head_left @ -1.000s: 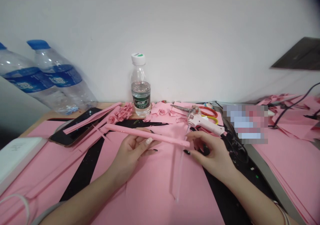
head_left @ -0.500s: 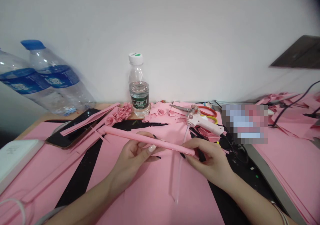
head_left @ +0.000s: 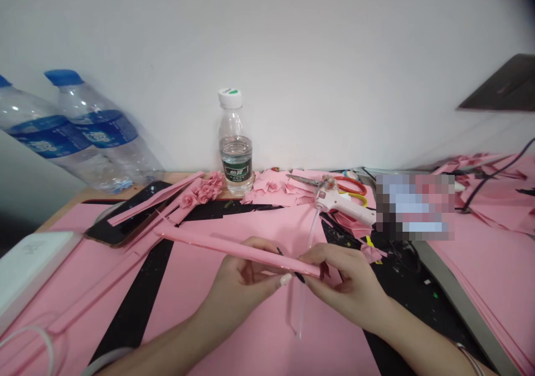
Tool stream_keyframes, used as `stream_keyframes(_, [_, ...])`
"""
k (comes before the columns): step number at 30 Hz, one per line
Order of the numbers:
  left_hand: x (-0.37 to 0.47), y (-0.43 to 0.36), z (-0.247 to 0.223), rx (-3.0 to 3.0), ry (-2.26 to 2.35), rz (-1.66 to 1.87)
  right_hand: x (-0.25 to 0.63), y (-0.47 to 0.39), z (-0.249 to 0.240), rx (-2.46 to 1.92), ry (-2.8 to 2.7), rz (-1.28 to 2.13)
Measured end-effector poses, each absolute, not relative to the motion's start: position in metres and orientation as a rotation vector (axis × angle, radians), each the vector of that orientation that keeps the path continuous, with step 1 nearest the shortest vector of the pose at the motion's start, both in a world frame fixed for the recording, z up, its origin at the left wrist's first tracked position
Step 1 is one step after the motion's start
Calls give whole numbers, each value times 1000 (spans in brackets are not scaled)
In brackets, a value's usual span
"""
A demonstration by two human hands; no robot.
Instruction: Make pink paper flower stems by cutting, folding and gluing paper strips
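A rolled pink paper tube (head_left: 234,246) lies across both hands above the pink sheets (head_left: 246,331). My left hand (head_left: 251,270) is closed around its middle, thumb below and fingers behind. At the tube's right end, my right hand (head_left: 338,276) pinches it between thumb and fingers. Behind the right hand lies a white hot glue gun (head_left: 345,206), with a clear glue stick (head_left: 301,309) reaching toward me. Scissors (head_left: 353,189) with red and yellow handles sit just beyond the gun.
A small water bottle (head_left: 236,164) stands by the wall, and two large bottles (head_left: 112,136) lean at left. Pink paper flowers (head_left: 203,189) lie near a phone (head_left: 125,220). A white box-like device (head_left: 37,264) is at the left edge. Stacked pink paper (head_left: 480,270) lies at right.
The tube has come lower and nearer to me. My left hand has slid right along it, closer to my right hand. The view has shifted slightly.
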State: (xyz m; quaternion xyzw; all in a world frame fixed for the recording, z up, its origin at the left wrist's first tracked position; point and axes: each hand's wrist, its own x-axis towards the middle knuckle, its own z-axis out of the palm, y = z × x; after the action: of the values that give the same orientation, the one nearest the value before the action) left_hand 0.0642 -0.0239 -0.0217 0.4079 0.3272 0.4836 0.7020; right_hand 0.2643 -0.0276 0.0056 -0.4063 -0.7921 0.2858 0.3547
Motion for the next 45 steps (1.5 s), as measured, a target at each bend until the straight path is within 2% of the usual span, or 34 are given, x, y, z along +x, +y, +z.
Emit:
stream_keyframes(32, [61,-25,-21,1010,881,1005,264,-30,11,-1073,-2058,903])
stream_keyframes(45, [53,-22,-15,1123,976,865,271,-23,14,-1160,-2032,1074])
